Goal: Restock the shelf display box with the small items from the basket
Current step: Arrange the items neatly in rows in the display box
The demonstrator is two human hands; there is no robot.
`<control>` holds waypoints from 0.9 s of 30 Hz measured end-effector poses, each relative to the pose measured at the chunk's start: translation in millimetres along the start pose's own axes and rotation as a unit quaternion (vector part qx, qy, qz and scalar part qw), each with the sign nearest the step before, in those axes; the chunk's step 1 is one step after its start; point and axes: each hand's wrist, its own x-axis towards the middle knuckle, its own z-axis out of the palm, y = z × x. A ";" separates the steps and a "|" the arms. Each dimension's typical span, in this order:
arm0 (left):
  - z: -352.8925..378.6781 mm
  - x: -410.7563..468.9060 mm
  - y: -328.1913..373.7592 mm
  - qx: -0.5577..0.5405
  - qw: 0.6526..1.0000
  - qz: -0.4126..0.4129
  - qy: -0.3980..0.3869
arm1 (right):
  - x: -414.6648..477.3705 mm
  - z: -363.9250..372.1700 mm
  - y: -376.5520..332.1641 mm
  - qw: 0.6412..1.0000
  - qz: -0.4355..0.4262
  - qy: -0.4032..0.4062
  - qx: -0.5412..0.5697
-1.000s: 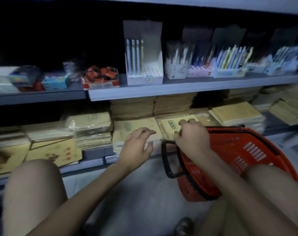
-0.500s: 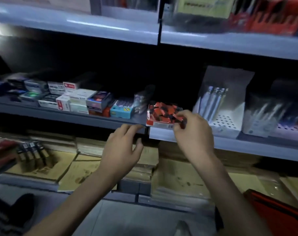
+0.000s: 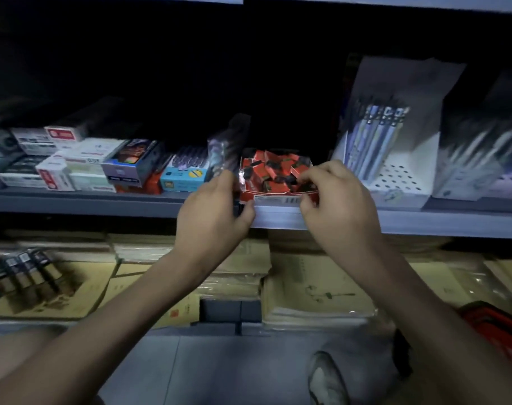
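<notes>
Gripping box (image 3: 278, 197): left hand (image 3: 214, 214), right hand (image 3: 340, 206)

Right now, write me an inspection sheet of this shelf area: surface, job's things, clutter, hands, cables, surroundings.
Surface: grey shelf, stocked along its length.
Job's things: red display box at the shelf's front edge, holding loose red-and-black small items; red basket low at the right, only partly in view.
Clutter: small cartons left of the box; white pen display right of it.
Hands: left hand grips the box's left front corner; right hand grips its right front corner; whether it also holds an item cannot be told.
Cables: nothing seen.
Surroundings: paper stacks on the lower shelf; a shoe on the floor; dim light.
</notes>
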 end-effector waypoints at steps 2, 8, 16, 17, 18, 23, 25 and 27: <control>-2.0 -2.8 0.0 0.007 1.000 -0.004 -0.003 | -6.3 -4.2 3.6 0.999 -0.008 -0.023 -0.023; -8.8 -6.9 13.2 -0.021 0.999 -0.027 -0.013 | -10.1 -13.4 8.4 0.997 -0.021 -0.054 -0.042; -7.3 1.3 11.0 -0.046 0.998 -0.032 0.010 | 22.6 -14.2 -2.5 0.999 -0.028 -0.018 -0.004; -5.7 3.0 7.3 -0.057 0.998 -0.028 0.021 | 30.7 -13.6 -6.1 0.999 -0.032 -0.013 0.003; -5.1 5.9 3.7 -0.067 0.997 -0.021 0.032 | 40.1 -13.5 -10.3 0.999 -0.036 -0.010 0.014; -0.2 38.9 -13.0 -0.049 0.997 -0.001 0.056 | 91.8 -7.8 -30.0 0.996 -0.019 -0.055 0.064; 1.9 49.7 -17.7 -0.039 0.998 -0.005 0.045 | 108.2 -1.5 -34.9 0.994 -0.008 -0.084 0.072; 0.6 53.4 -19.3 -0.033 0.999 -0.017 0.002 | 122.8 5.5 -36.9 0.991 -0.001 -0.121 0.061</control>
